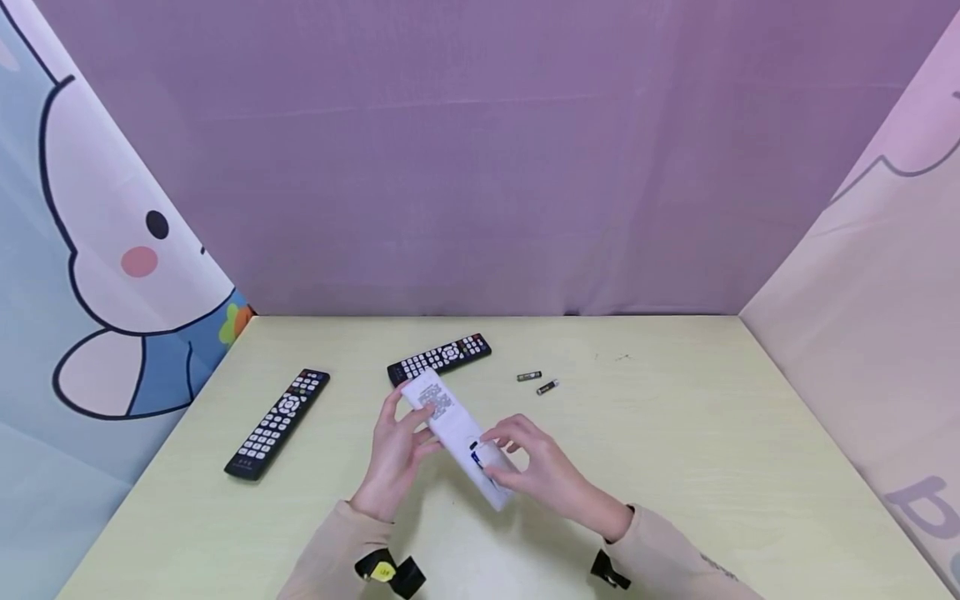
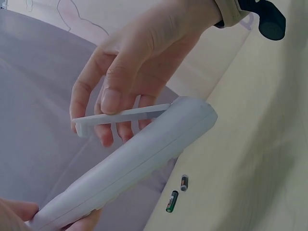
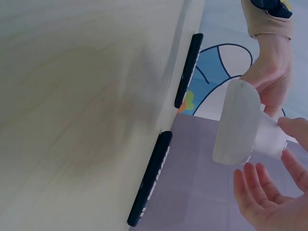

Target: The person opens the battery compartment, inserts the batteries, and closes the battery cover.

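Note:
A white remote control [image 1: 452, 423] is held above the table with its labelled back toward the head camera. My left hand [image 1: 392, 462] grips its far end, thumb across the back and fingers underneath. At the near end my right hand [image 1: 553, 473] pinches the battery cover [image 2: 127, 116] between thumb and fingers. In the left wrist view that cover slants up from the remote's back, one end still at the remote's body. A dark blue patch shows in the opening beside it. The right wrist view shows the remote's rounded end [image 3: 237, 125] and the raised cover [image 3: 269, 137].
Two small batteries [image 1: 538, 382] lie on the table beyond my right hand. One black remote [image 1: 277, 425] lies at the left; another black remote [image 1: 453, 354] lies behind the white one, partly covered by it. A purple curtain [image 1: 480, 167] hangs along the table's back edge.

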The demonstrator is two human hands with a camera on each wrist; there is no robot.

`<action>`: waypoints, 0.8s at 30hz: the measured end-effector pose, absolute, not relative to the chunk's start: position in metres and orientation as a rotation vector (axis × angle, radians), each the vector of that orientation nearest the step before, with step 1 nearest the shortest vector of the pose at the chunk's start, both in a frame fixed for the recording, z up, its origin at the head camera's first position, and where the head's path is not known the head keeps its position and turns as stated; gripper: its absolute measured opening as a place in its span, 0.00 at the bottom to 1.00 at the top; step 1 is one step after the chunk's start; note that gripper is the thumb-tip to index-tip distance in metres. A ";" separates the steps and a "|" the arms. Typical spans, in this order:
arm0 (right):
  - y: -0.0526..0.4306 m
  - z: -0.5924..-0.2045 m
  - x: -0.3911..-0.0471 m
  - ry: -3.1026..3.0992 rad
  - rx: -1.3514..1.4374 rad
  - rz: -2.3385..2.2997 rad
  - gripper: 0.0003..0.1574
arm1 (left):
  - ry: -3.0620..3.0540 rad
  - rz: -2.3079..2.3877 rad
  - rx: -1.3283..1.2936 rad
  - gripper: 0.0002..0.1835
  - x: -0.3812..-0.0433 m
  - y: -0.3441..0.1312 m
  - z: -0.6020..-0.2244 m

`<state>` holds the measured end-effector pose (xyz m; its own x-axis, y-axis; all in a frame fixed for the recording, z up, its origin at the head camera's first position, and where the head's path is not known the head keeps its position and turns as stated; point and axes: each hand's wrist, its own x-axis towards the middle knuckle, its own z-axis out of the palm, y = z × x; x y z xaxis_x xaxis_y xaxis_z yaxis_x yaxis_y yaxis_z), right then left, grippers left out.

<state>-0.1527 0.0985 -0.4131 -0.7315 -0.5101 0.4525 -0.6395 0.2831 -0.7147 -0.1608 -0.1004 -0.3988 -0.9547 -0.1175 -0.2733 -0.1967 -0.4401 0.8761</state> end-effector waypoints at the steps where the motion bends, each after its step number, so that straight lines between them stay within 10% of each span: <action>1: 0.099 -0.413 -0.153 -2.415 1.095 1.445 0.21 | 1.638 2.585 -0.457 0.30 -0.161 -0.100 -0.399; 24: 0.101 -0.421 -0.150 -2.684 1.230 1.122 0.45 | 1.667 2.562 -0.427 0.30 -0.160 -0.100 -0.396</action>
